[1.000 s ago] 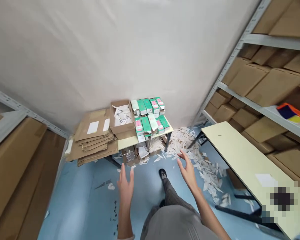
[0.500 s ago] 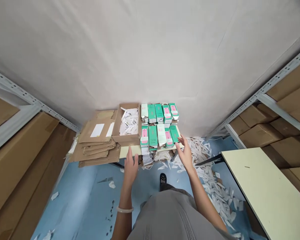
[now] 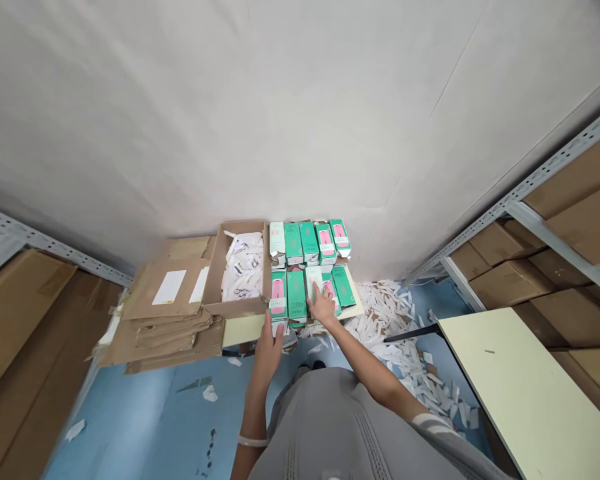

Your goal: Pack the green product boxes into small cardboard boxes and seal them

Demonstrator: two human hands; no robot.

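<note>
Stacks of green and pink cartons (image 3: 305,267) stand on a small pale table (image 3: 240,328) against the white wall. My right hand (image 3: 323,303) lies on top of the near row, fingers spread over a pale green carton (image 3: 313,280). My left hand (image 3: 271,343) reaches to the front of the leftmost near stack, fingers touching the carton at its foot; nothing shows gripped in it. An open cardboard box (image 3: 237,270) with white paper slips stands just left of the cartons.
Flattened cardboard sheets (image 3: 165,313) are piled on the left of the table. White paper scraps (image 3: 405,333) litter the blue floor at right. A second pale table (image 3: 525,393) stands at right. Metal shelving with brown boxes (image 3: 555,267) lines both sides.
I have stepped closer to the small table. Both hands moved forward from mid-air onto the near row of cartons, the right one shifting left onto their tops.
</note>
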